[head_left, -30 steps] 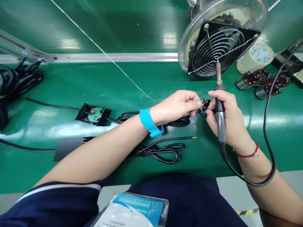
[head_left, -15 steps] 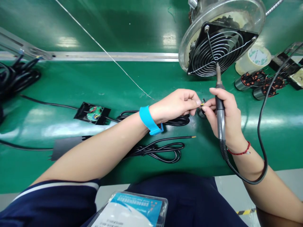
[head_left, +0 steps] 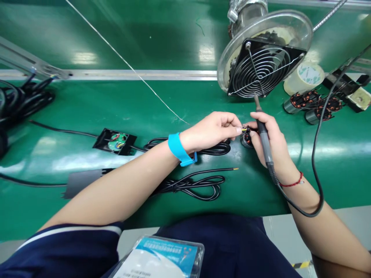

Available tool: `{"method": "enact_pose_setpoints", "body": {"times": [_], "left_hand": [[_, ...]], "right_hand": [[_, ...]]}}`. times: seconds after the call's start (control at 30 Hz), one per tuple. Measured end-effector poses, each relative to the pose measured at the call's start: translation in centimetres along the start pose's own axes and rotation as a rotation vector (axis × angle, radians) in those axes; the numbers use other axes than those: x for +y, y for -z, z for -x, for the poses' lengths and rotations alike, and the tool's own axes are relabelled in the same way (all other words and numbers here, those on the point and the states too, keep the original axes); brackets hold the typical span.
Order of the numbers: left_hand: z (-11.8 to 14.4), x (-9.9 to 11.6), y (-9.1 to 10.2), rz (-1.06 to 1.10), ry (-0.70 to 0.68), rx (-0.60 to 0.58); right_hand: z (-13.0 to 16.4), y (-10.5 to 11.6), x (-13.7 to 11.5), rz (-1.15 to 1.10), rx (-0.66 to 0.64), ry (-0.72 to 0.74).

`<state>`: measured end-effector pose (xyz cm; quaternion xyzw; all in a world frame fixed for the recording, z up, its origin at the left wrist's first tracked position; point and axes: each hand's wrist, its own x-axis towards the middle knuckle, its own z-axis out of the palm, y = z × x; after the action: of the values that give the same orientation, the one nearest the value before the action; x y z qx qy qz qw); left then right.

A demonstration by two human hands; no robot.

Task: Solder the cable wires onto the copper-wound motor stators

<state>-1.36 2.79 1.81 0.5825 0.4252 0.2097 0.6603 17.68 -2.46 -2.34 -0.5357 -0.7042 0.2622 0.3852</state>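
Left hand (head_left: 213, 129) pinches thin wires (head_left: 242, 129) at small motor coil (head_left: 247, 139). Right hand (head_left: 271, 144) fingers wrapped round soldering iron (head_left: 262, 131), tip pointing far, toward fan (head_left: 262, 63).

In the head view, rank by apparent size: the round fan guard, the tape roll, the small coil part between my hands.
1. Fan guard, clearly largest.
2. Tape roll.
3. Coil part, smallest, though half hidden by fingers.

A person's left hand (head_left: 213, 130), forearm stretched diagonally across the bench's near edge, pinches its thumb and forefinger together, fingertips almost meeting those of the right hand (head_left: 271, 144), which is curled shut with its wrist bent and forearm angling in from the right.
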Motion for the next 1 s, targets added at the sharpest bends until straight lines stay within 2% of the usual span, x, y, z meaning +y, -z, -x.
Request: {"method": "enact_pose_setpoints", "body": {"times": [0.13, 0.27, 0.53, 0.73, 1.0], "left_hand": [[0.1, -0.1, 0.1, -0.021, 0.005, 0.014], [0.2, -0.2, 0.2, -0.046, -0.003, -0.023], [0.2, -0.9, 0.4, -0.038, -0.083, -0.071], [0.3, -0.8, 0.5, -0.062, -0.092, -0.088], [0.2, -1.1, 0.5, -0.061, -0.139, -0.11]], "right_hand": [[0.4, 0.0, -0.4, -0.107, 0.081, -0.066], [0.5, 0.2, -0.7, -0.182, 0.076, -0.051], [0.1, 1.5, -1.3, 0.047, -0.109, 0.151], [-0.5, 1.0, -1.3, -0.08, -0.074, 0.088], [0.3, 1.0, -0.3, -0.174, -0.102, 0.045]]}}
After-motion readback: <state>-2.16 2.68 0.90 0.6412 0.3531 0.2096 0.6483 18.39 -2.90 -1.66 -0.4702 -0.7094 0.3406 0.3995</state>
